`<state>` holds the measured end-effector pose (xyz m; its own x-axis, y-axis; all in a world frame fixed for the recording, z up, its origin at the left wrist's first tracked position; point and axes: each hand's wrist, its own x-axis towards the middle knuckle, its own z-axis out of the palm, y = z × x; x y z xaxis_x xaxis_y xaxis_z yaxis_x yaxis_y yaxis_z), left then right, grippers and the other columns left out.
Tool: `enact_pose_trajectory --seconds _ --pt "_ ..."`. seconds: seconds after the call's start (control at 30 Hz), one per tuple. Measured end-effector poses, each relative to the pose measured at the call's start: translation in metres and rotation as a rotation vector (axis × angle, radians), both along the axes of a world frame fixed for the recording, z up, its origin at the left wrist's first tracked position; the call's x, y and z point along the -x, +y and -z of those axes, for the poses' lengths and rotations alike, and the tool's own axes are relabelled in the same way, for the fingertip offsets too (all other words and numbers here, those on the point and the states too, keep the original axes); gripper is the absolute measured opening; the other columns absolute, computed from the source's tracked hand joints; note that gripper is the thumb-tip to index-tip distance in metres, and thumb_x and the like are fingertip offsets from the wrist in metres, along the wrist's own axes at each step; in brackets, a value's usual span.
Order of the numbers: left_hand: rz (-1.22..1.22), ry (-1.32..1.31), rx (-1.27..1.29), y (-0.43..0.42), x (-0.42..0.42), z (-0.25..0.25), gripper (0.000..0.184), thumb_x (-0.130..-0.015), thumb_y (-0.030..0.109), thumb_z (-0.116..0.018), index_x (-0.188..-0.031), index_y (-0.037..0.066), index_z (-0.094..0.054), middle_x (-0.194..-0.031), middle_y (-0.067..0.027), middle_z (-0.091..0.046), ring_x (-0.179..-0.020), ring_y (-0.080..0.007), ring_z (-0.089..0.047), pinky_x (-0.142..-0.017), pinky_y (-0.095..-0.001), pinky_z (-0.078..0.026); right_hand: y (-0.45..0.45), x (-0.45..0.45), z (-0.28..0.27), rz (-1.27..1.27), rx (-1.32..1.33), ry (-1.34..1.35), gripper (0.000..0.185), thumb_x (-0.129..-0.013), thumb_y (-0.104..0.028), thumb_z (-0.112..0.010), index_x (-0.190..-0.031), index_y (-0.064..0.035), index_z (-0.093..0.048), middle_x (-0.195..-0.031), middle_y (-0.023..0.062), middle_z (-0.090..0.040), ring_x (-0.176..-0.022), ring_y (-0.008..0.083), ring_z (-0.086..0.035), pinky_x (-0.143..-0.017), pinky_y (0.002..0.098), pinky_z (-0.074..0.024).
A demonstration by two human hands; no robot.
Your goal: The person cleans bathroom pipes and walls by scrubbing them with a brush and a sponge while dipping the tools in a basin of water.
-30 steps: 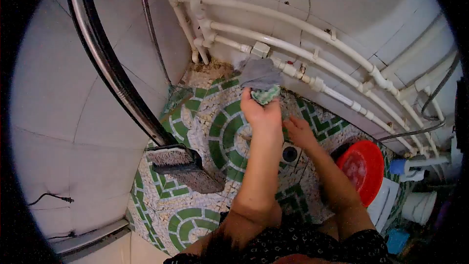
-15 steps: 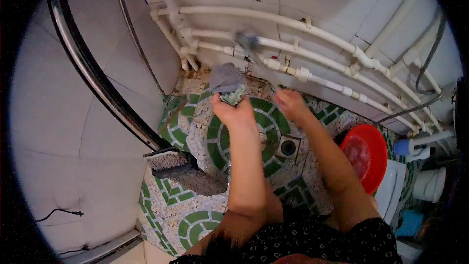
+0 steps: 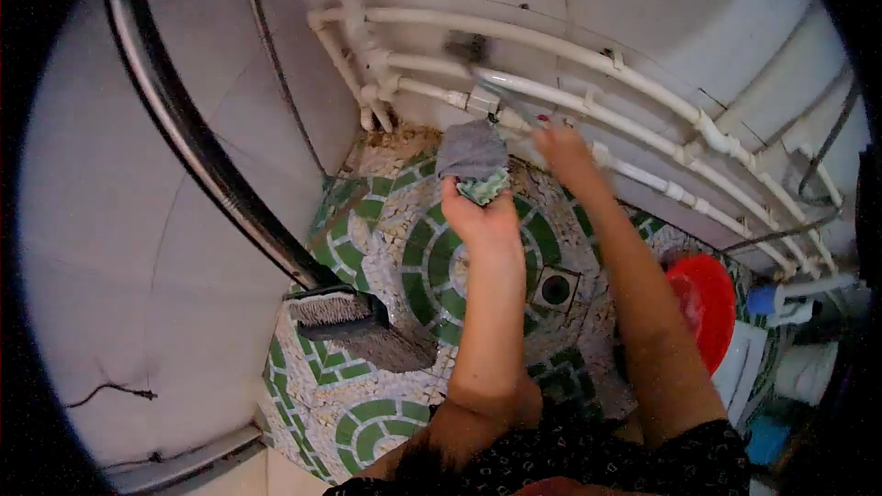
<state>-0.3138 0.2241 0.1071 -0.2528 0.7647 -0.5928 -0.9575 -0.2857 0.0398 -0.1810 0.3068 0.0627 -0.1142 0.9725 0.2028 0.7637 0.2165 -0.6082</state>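
Held grey cloth (image 3: 471, 149) and green-white pad (image 3: 482, 187) in left fingers (image 3: 450, 193) — gripped blurred tool (image 3: 469, 49) in right fingers (image 3: 550, 135), near pipes (image 3: 551, 90).

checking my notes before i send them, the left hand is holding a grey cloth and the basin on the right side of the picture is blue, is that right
Not quite: the basin is red, not blue, as the head view shows. The left hand is holding a grey cloth.
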Motion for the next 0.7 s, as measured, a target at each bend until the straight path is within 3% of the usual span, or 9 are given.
enact_pose_trajectory --seconds 0.13,0.23,0.3,0.33,0.37,0.4,0.5,0.57,0.7 --pt "0.045 0.041 -0.106 0.002 -0.005 0.005 0.029 -0.087 0.020 -0.037 -0.106 0.006 -0.055 -0.106 -0.0063 -0.058 -0.096 -0.0231 -0.056 -0.081 -0.0370 -0.046 0.066 0.085 -0.041 -0.065 0.148 -0.088 0.039 -0.082 -0.036 -0.050 -0.079 0.0009 -0.060 -0.078 0.0211 -0.061 -0.072 0.0370 -0.057 -0.064 0.0429 -0.0439" --pt "0.018 0.053 -0.052 0.006 0.003 0.019 0.030 -0.087 0.020 -0.036 -0.106 0.005 -0.055 -0.106 -0.0063 -0.058 -0.096 -0.0231 -0.056 -0.082 -0.0368 -0.046 0.070 0.054 -0.012 -0.206 0.096 -0.126 0.037 -0.081 -0.037 -0.052 -0.079 -0.0001 -0.060 -0.078 0.0207 -0.060 -0.071 0.0384 -0.056 -0.064 0.0431 -0.0441" --pt "0.001 0.000 -0.032 0.002 0.006 0.010 0.028 -0.087 0.020 -0.038 -0.105 0.006 -0.055 -0.105 -0.0056 -0.059 -0.094 -0.0222 -0.056 -0.082 -0.0364 -0.046 0.046 -0.015 0.012 -0.350 -0.268 -0.245 0.034 -0.081 -0.035 -0.054 -0.078 -0.0023 -0.060 -0.072 0.0183 -0.058 -0.067 0.0333 -0.055 -0.061 0.0409 -0.0439" --pt "-0.007 -0.011 -0.027 0.002 0.006 0.008 0.028 -0.087 0.020 -0.039 -0.105 0.006 -0.055 -0.105 -0.0055 -0.058 -0.094 -0.0222 -0.056 -0.082 -0.0365 -0.046 0.004 -0.039 -0.016 -0.077 0.094 0.044 0.033 -0.082 -0.034 -0.055 -0.079 -0.0020 -0.061 -0.065 0.0127 -0.056 -0.061 0.0222 -0.053 -0.056 0.0359 -0.0425" --pt "-0.019 -0.022 -0.026 0.005 0.009 0.006 0.028 -0.087 0.020 -0.039 -0.105 0.006 -0.055 -0.105 -0.0054 -0.058 -0.094 -0.0222 -0.056 -0.082 -0.0365 -0.046 -0.010 -0.076 -0.001 0.016 0.262 -0.045 0.038 -0.085 -0.038 -0.051 -0.093 -0.0032 -0.063 -0.078 0.0185 -0.062 -0.069 0.0335 -0.059 -0.066 0.0399 -0.0456" --pt "-0.027 -0.024 -0.038 0.007 0.011 0.007 0.028 -0.086 0.020 -0.039 -0.105 0.006 -0.055 -0.105 -0.0055 -0.058 -0.094 -0.0223 -0.056 -0.082 -0.0367 -0.045 -0.040 -0.079 -0.037 0.128 0.419 0.048 0.037 -0.086 -0.037 -0.051 -0.095 -0.0034 -0.062 -0.080 0.0187 -0.063 -0.070 0.0327 -0.059 -0.064 0.0384 -0.0458" --pt "-0.011 -0.019 -0.031 0.001 0.011 0.012 0.028 -0.086 0.021 -0.040 -0.105 0.006 -0.054 -0.105 -0.0056 -0.058 -0.095 -0.0229 -0.056 -0.082 -0.0372 -0.045 -0.034 -0.086 -0.024 0.152 0.344 0.092 0.039 -0.083 -0.037 -0.054 -0.075 0.0001 -0.062 -0.061 0.0071 -0.056 -0.056 0.0138 -0.050 -0.053 0.0300 -0.0408" --pt "-0.001 -0.013 -0.029 0.004 0.011 0.006 0.029 -0.086 0.021 -0.040 -0.106 0.005 -0.054 -0.106 -0.0058 -0.058 -0.096 -0.0232 -0.055 -0.083 -0.0375 -0.045 0.007 -0.039 -0.023 -0.181 0.049 -0.057 0.042 -0.081 -0.039 -0.052 -0.075 0.0010 -0.061 -0.063 0.0096 -0.057 -0.056 0.0172 -0.051 -0.054 0.0323 -0.0417" --pt "-0.011 -0.016 -0.006 0.004 0.005 0.003 0.029 -0.086 0.021 -0.039 -0.106 0.005 -0.054 -0.107 -0.0062 -0.058 -0.097 -0.0236 -0.055 -0.083 -0.0377 -0.045 0.075 0.077 -0.030 -0.136 0.219 0.098 0.049 -0.079 -0.044 -0.051 -0.068 0.0029 -0.059 -0.056 0.0122 -0.053 -0.055 0.0235 -0.051 -0.056 0.0386 -0.0415"
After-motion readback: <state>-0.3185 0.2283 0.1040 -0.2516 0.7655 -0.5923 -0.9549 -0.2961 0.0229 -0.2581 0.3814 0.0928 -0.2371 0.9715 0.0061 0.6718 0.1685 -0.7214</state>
